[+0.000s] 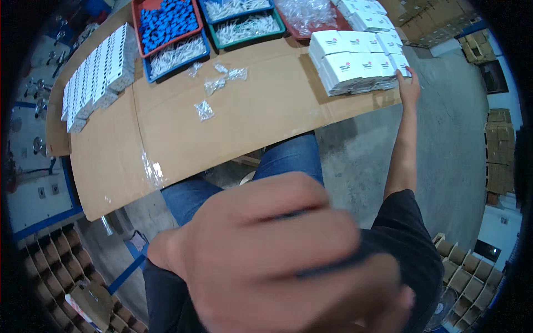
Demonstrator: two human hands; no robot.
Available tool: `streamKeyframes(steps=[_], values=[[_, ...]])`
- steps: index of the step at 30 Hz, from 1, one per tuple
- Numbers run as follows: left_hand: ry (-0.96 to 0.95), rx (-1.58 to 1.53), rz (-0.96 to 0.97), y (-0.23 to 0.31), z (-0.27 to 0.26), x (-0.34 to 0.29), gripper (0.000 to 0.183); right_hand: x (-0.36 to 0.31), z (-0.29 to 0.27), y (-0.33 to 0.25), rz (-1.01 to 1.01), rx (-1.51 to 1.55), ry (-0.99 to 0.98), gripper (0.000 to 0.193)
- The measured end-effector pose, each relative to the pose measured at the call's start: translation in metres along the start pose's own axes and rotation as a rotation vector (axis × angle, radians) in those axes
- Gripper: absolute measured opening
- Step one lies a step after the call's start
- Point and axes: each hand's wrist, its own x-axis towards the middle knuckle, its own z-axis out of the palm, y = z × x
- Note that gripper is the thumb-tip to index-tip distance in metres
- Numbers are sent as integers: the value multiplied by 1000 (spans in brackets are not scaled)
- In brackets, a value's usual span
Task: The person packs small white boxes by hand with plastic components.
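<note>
My left hand (272,244) looms large and slightly blurred just in front of the camera. Its fingers are curled in, and whatever they may hold is hidden. Out at the table's right end, my right hand (410,90) grips the near right corner of a stack, thumb and fingers on a white box (397,65). The stack of white boxes (345,65) stands several layers high, with dark printing on the tops. Small clear bags of white parts (215,84) lie loose on the cardboard-covered table (233,133), left of the stack.
Along the far edge sit a red tray (166,53) of blue parts, a blue tray (176,64) and a green tray (250,41) of white parts, and clear bags (311,16). White cartons (102,77) line the left end. Divided cardboard crates (61,261) stand on the floor.
</note>
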Motion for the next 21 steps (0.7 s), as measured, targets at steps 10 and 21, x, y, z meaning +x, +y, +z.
streamKeyframes(steps=[10, 21], values=[[327, -62, -598, -20, -21, -53, 9, -67, -33, -116, -144, 309, 213, 28], [296, 226, -926, -123, -52, -172, 33, -211, 148, -327, 5, 338, -680, 31]])
